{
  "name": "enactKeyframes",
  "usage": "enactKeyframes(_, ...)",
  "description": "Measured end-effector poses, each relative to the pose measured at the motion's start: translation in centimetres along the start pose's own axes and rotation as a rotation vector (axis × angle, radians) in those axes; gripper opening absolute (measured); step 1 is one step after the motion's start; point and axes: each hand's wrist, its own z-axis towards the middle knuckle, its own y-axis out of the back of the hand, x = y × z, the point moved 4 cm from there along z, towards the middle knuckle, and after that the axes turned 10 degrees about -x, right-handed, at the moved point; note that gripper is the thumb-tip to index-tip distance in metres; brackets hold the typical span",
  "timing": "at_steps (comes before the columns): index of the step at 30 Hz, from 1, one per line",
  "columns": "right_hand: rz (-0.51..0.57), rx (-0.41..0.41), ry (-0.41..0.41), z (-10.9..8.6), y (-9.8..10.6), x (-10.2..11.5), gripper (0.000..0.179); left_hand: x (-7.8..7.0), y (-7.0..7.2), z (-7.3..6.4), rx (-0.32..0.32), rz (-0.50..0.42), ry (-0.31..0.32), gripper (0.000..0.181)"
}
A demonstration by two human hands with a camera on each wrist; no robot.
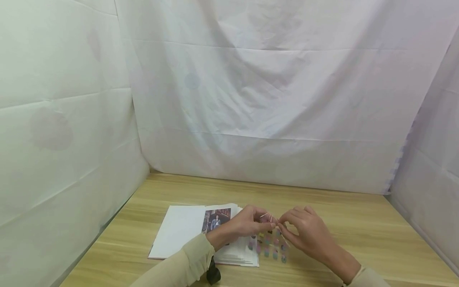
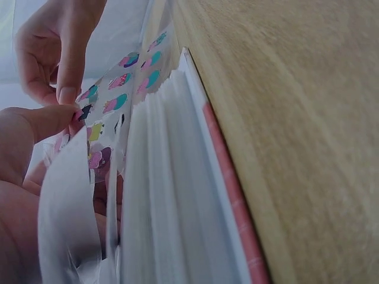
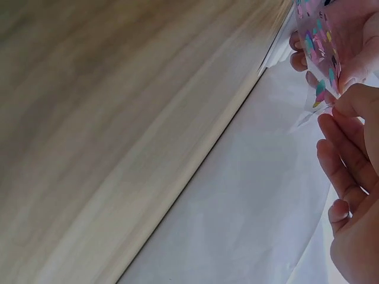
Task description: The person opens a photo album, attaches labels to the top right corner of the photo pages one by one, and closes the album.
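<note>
Because the left grip (image 1: 247,224) pinches the sticker sheet (image 2: 115,103) at the open book's (image 1: 181,230) right edge, probably steadying it, the right grip (image 1: 309,230) can pinch its edge close by, likely for fine control.

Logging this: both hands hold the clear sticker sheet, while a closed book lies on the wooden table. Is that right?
The book is open, not closed, as the head view shows. It does lie on the wooden table, and the left hand and right hand do hold the clear sticker sheet.
</note>
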Motion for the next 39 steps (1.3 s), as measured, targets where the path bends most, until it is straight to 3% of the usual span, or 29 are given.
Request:
enactKeyframes(25,-0.039,-0.033,-0.113,-0.2,0.6,-1.5,0.022,-0.3,-0.1,-0.1,-0.029,-0.005,-0.006,0.018)
enactKeyframes(34,-0.057,-0.022,-0.155,-0.5,1.0,-2.2,0.021,-0.3,-0.2,0.1,-0.084,0.04,0.034,0.014)
enactKeyframes(39,-0.067,-0.01,-0.173,-0.7,1.0,-2.4,0.02,-0.1,-0.6,0.3,-0.167,0.065,0.041,0.013)
